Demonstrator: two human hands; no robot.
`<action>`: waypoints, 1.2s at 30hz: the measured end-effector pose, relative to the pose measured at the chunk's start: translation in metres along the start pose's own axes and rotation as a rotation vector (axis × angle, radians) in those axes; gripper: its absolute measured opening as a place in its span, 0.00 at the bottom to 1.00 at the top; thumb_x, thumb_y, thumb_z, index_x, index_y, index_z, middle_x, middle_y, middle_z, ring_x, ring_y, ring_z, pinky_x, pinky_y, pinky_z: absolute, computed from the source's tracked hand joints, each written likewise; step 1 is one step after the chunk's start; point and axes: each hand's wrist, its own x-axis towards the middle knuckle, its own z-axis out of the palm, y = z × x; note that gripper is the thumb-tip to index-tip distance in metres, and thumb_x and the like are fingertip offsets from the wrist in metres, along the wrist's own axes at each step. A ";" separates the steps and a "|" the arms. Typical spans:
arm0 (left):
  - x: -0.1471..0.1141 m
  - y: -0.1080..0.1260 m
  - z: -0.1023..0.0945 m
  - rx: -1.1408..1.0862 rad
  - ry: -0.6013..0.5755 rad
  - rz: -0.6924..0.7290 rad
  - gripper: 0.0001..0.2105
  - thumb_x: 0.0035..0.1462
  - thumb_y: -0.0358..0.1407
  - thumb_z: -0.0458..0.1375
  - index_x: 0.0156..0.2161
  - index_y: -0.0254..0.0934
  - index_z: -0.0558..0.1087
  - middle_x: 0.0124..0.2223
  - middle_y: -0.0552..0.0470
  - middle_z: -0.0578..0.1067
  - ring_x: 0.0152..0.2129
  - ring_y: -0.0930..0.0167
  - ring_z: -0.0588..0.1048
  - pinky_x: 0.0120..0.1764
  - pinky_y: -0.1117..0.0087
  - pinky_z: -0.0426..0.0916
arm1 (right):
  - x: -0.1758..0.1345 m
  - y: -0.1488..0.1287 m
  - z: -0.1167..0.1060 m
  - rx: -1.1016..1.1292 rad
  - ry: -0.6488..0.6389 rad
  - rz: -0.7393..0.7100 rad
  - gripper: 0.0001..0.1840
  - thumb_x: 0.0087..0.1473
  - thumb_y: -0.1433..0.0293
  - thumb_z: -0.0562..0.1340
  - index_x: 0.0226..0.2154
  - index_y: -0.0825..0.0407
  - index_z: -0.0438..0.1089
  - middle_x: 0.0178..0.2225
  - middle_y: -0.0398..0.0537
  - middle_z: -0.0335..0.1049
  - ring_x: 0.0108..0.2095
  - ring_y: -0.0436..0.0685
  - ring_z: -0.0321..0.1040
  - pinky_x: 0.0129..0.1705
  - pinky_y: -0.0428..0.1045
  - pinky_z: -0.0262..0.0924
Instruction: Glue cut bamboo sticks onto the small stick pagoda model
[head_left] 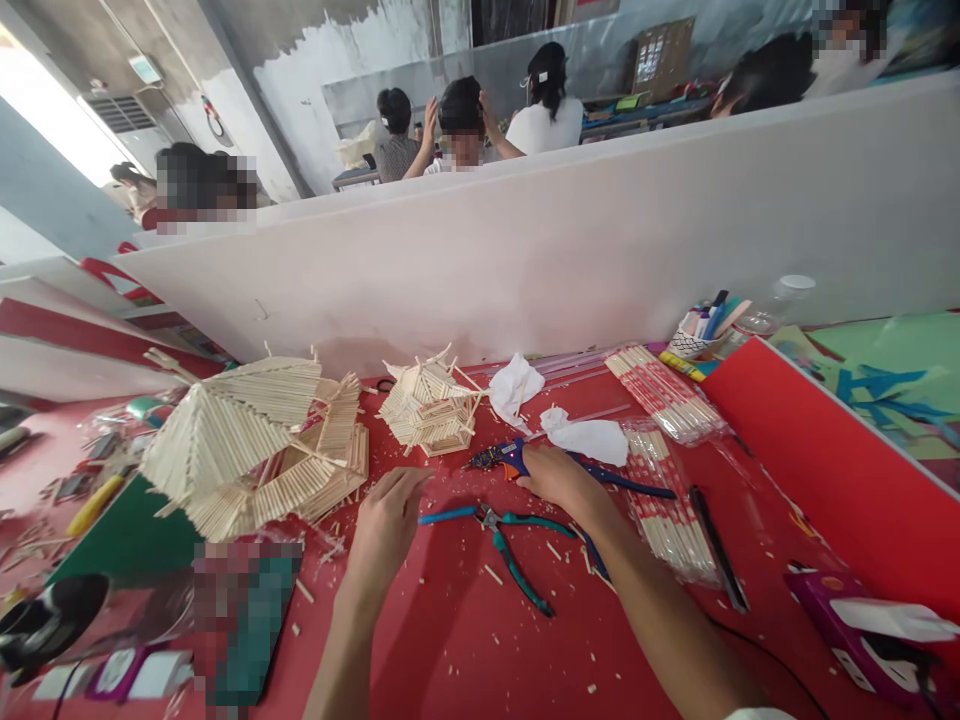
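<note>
My right hand (559, 480) is closed around a pair of wire strippers (491, 456) with dark blue handles and an orange part, their jaws pointing left. Nearby, my left hand (390, 510) hovers over the red table, fingers stretched to the right and nothing visible in them. Between the hands lie diagonal cutters (517, 565) with teal handles, and a thin blue piece (448, 515) reaches from their head towards my left hand. A small stick-built model (431, 405) stands just beyond. Left of it is a larger stick-built house (225, 430) with a fan-like roof.
Bundles of wooden chopsticks (664, 390) in plastic, crumpled tissues (517, 388) and a black pen (718, 550) lie at right. A pen cup (694, 335) stands by the white partition (525, 260). Stick scraps litter the red table (465, 650). Several people sit beyond the partition.
</note>
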 end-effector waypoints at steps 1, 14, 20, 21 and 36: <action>0.007 0.004 0.003 -0.006 0.025 0.014 0.10 0.70 0.33 0.51 0.46 0.41 0.76 0.42 0.50 0.81 0.40 0.70 0.79 0.44 0.71 0.71 | 0.000 0.000 -0.001 -0.003 -0.013 0.007 0.16 0.61 0.69 0.65 0.48 0.62 0.74 0.48 0.69 0.76 0.51 0.70 0.74 0.50 0.52 0.63; 0.035 0.016 0.022 -0.246 -0.018 0.032 0.07 0.70 0.36 0.53 0.40 0.40 0.73 0.38 0.51 0.75 0.33 0.71 0.74 0.37 0.72 0.69 | -0.018 -0.007 -0.027 0.017 -0.024 0.036 0.17 0.65 0.69 0.61 0.53 0.63 0.69 0.45 0.67 0.77 0.48 0.71 0.76 0.44 0.54 0.64; 0.027 0.016 0.033 -0.348 0.101 0.071 0.03 0.67 0.32 0.58 0.40 0.40 0.74 0.37 0.53 0.75 0.34 0.73 0.74 0.37 0.74 0.69 | -0.025 -0.036 -0.038 0.637 0.158 -0.357 0.14 0.65 0.62 0.64 0.50 0.49 0.72 0.45 0.48 0.78 0.42 0.57 0.75 0.42 0.48 0.63; 0.026 0.016 0.034 -0.357 0.111 0.080 0.03 0.66 0.31 0.58 0.40 0.40 0.74 0.37 0.53 0.75 0.34 0.73 0.75 0.37 0.74 0.69 | -0.024 -0.041 -0.037 0.730 0.173 -0.386 0.13 0.65 0.61 0.64 0.48 0.48 0.74 0.44 0.47 0.78 0.41 0.55 0.74 0.41 0.47 0.63; 0.014 0.025 0.051 -0.481 0.212 -0.079 0.03 0.65 0.33 0.59 0.38 0.40 0.74 0.34 0.55 0.75 0.31 0.74 0.73 0.34 0.76 0.67 | -0.009 -0.044 -0.025 0.920 0.142 -0.386 0.15 0.62 0.58 0.66 0.32 0.52 0.78 0.31 0.45 0.77 0.31 0.53 0.70 0.32 0.46 0.57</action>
